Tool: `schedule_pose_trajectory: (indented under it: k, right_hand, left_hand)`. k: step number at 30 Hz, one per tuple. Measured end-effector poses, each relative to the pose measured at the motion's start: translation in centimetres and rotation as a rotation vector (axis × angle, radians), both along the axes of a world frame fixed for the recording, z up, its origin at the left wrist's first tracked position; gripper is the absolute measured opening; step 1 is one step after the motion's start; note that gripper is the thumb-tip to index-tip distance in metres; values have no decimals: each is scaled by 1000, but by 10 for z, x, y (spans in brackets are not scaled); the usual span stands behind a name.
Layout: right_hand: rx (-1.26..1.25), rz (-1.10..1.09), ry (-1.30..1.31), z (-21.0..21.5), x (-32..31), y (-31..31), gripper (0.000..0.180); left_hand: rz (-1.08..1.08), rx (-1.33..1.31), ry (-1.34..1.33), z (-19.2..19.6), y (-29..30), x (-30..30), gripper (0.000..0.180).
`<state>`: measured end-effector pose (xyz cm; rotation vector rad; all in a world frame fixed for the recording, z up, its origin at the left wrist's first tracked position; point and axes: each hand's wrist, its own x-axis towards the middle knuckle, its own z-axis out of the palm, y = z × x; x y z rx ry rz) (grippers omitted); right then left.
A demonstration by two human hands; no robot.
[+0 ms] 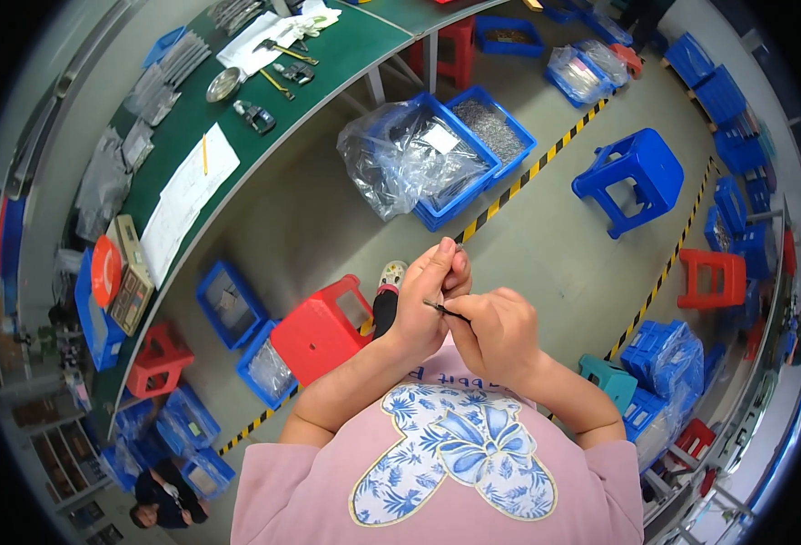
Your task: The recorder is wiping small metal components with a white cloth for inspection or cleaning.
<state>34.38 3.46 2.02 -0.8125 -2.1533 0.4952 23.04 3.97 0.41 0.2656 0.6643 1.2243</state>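
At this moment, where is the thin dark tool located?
In the head view, the thin dark tool is near the centre, held in the right hand, its tip pointing left, by the left hand.

L fingers (459, 275) curled, R fingers (508, 309) pinching

1. My left hand (419, 300) and right hand (502, 329) meet at the frame's centre; my right pinches a thin dark tool (453, 313).
2. Left of my hands stands a red stool (314, 331).
3. Upper left, the green counter (360, 41) carries a white sheet (187, 195) and a scale (131, 304).
4. Upper right, I see a blue stool (655, 168).
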Motion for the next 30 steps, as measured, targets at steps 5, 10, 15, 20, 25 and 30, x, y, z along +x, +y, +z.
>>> schedule_pose_trajectory:
  k: [5, 10, 15, 20, 25, 30]
  right_hand:
    - [-48, -18, 52, 2, -32, 15, 11]
    - [-202, 43, -8, 7, -65, 31, 2]
    - [-1260, 137, 309, 8, -74, 39, 12]
    - [-1079, 468, 205, -19, -102, 54, 17]
    - [-506, -105, 731, -11, -140, 63, 10]
    - [-81, -323, 391, -28, -167, 71, 13]
  left_hand:
    - [-87, -24, -14, 8, 25, -33, 29]
    - [-83, -33, 41, 2, 37, -68, 30]
    - [-173, 76, 282, -5, 50, -86, 26]
    - [-230, 58, 440, -33, 70, -121, 16]
    - [-312, 229, 75, -26, 62, -116, 14]
    - [-748, -61, -819, -61, 81, -87, 20]
